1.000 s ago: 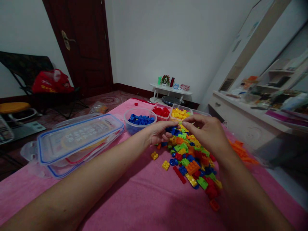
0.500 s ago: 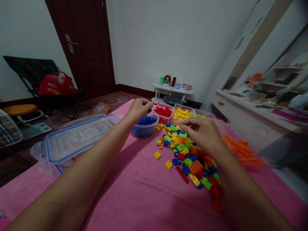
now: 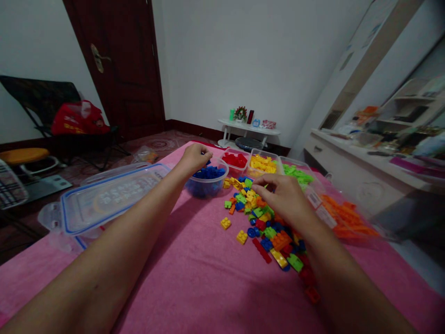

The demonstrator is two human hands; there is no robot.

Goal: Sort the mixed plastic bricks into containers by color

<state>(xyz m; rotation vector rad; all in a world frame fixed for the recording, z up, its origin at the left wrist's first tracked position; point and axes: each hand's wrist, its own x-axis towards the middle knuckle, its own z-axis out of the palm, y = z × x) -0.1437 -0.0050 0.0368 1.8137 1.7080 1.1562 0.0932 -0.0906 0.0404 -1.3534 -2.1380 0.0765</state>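
Note:
My left hand (image 3: pixel 195 157) is over the left rim of a round clear tub (image 3: pixel 205 190) that holds blue bricks (image 3: pixel 209 173). Its fingers are closed, and a bit of a blue brick (image 3: pixel 208 163) shows at the fingertips. To the right, my right hand (image 3: pixel 280 191) reaches over the far part of a heap of mixed toy bricks (image 3: pixel 269 232). Thumb and forefinger are bent together close above the heap; what they hold, if anything, is hidden. Two yellow bricks (image 3: pixel 225 223) lie apart on the near left of the heap.
Behind the heap stand clear boxes of red bricks (image 3: pixel 235 160), yellow bricks (image 3: pixel 263 163) and green bricks (image 3: pixel 297 174). A box of orange bricks (image 3: pixel 347 218) is at the right. A blue-edged lid (image 3: pixel 114 197) lies at the left on the pink cloth (image 3: pixel 198 273).
My left hand has moved slightly left and down at the blue tub. My right hand has shifted left over the heap, and the green bricks' box shows more fully.

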